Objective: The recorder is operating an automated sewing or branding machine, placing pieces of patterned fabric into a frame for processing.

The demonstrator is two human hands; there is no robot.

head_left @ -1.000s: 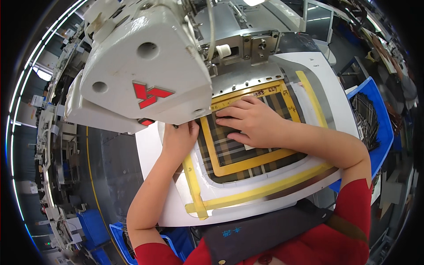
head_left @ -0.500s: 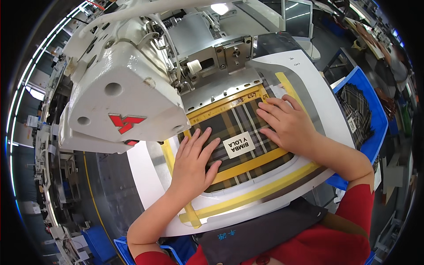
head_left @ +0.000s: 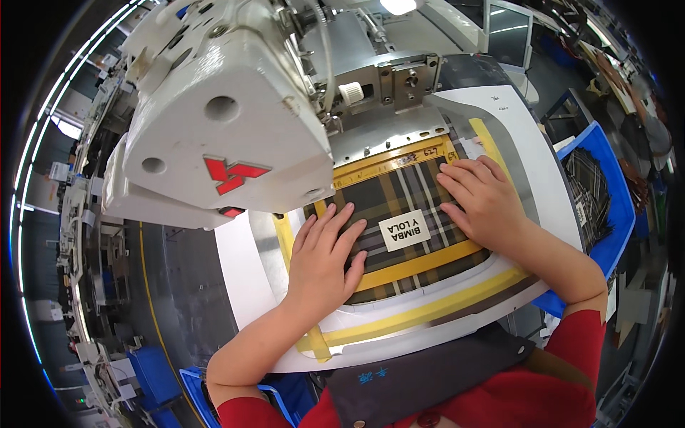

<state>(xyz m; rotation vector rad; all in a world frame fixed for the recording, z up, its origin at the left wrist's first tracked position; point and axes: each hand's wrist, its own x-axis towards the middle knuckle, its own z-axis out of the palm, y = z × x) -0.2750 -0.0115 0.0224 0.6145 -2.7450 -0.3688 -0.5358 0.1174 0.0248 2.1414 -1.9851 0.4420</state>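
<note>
Dark plaid fabric [head_left: 364,198] lies within a yellow frame [head_left: 428,261] under the metal clamp plate [head_left: 389,135] of a white sewing machine [head_left: 278,118]. A pale rectangular label [head_left: 404,230] sits on the fabric between my hands. Fingers spread, my left hand [head_left: 325,257] presses flat on the fabric's left side and the frame's left edge. My right hand [head_left: 485,200] rests flat at the right side, its fingertips on the fabric near the frame's upper right corner. Neither hand grips anything. Yellow tape strips [head_left: 428,307] border the white template sheet [head_left: 246,278] beneath.
The machine head stands close beyond my left hand. A blue bin [head_left: 610,228] holding plaid pieces [head_left: 586,196] is at the right. A screen [head_left: 508,36] stands at the far right, and another blue bin [head_left: 282,403] is below the table's near left edge.
The whole view has shifted a little, with the machine, fabric and hands appearing farther right. Both hands keep nearly the same places on the fabric.
</note>
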